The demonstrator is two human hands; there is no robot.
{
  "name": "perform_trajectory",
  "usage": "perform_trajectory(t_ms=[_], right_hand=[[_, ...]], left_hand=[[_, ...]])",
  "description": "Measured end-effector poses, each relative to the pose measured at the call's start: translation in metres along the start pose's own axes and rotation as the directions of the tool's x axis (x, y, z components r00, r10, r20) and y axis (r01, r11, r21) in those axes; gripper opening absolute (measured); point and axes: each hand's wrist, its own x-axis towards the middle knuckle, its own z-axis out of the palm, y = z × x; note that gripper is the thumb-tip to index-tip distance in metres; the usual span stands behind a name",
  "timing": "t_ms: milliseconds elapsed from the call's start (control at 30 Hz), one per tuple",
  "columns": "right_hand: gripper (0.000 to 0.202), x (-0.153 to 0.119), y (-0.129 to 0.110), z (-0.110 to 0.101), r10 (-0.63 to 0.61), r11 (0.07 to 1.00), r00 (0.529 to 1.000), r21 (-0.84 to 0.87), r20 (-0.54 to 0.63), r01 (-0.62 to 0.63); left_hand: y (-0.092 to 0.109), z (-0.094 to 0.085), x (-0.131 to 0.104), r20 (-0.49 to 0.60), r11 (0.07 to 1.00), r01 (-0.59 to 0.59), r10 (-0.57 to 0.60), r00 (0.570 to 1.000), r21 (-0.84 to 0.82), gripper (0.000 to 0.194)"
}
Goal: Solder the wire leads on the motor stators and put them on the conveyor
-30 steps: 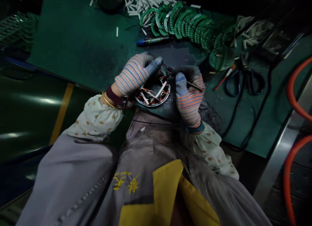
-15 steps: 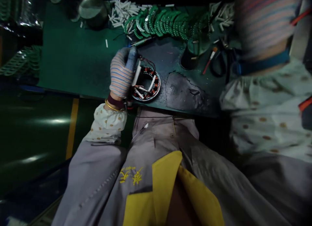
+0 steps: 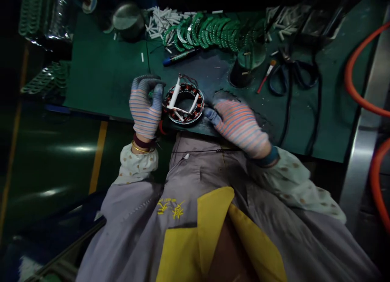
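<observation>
A wire-wound ring (image 3: 186, 88) lies by the table's (image 3: 100, 67) near edge, between my curled left hand (image 3: 146, 105) and blurred right hand (image 3: 239, 125). I cannot tell whether either pinches anything.

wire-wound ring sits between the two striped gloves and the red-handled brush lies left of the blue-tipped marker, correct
No: in the head view, the slim red-handled brush lies right of the dark blue-tipped marker. The round wire-wound ring does sit between the striped-gloved left hand and right hand.

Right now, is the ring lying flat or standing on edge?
Flat: the ring lies on the table, its round face and open middle turned upward.
</observation>
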Motion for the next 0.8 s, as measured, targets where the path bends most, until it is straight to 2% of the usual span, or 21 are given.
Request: perform_trajectory(t_ms=[33, 100, 200, 300, 367, 433, 533, 633, 700, 800], right_hand=[[0.077, 0.008, 0.003, 0.02, -0.009, 1.0, 1.0, 0.017, 0.003, 0.009], [0.079, 0.03, 0.01, 0.052, -0.046, 0.995, 0.996, 0.083, -0.083, 0.053], [0.077, 0.059, 0.018, 0.074, -0.092, 0.973, 0.967, 0.183, -0.238, 0.138], [0.061, 0.071, 0.016, 0.073, -0.091, 0.975, 0.949, 0.166, -0.303, 0.147], [0.052, 0.072, 0.01, 0.066, -0.105, 0.984, 0.953, 0.106, -0.285, 0.14], [0.051, 0.072, 0.004, 0.058, -0.152, 0.985, 0.959, 0.041, -0.238, 0.166], [0.051, 0.074, -0.004, 0.048, -0.221, 0.975, 0.958, -0.026, -0.184, 0.22], [0.041, 0.078, -0.012, 0.042, -0.211, 0.977, 0.962, -0.078, -0.173, 0.2], [0.037, 0.08, -0.019, 0.039, -0.16, 0.98, 0.977, -0.144, -0.142, 0.14], [0.04, 0.081, -0.033, 0.036, -0.075, 0.963, 0.995, -0.265, -0.071, 0.054]], left_hand=[[-0.001, 0.001, -0.002, -0.026, 0.999, -0.044, 0.044, 0.999, -0.014, 0.046], [-0.003, 0.001, -0.007, -0.061, 0.992, -0.128, 0.127, 0.99, -0.018, 0.047], [-0.009, 0.001, -0.015, -0.048, 0.986, -0.166, 0.166, 0.985, 0.007, 0.054], [-0.011, 0.001, -0.017, 0.034, 0.992, -0.125, 0.125, 0.992, 0.025, 0.054], [-0.008, 0.002, -0.009, 0.088, 0.993, -0.118, 0.115, 0.989, 0.024, 0.044], [-0.003, 0.004, 0.006, 0.138, 0.987, -0.161, 0.16, 0.977, -0.004, 0.039], [0.0, 0.008, 0.035, 0.287, 0.967, -0.253, 0.244, 0.926, -0.006, 0.042], [-0.002, 0.01, 0.06, 0.455, 0.947, -0.31, 0.24, 0.857, 0.086, 0.038], [-0.004, 0.009, 0.069, 0.494, 0.926, -0.352, 0.245, 0.835, 0.135, 0.038], [-0.009, 0.007, 0.076, 0.541, 0.894, -0.405, 0.248, 0.804, 0.192, 0.039]])
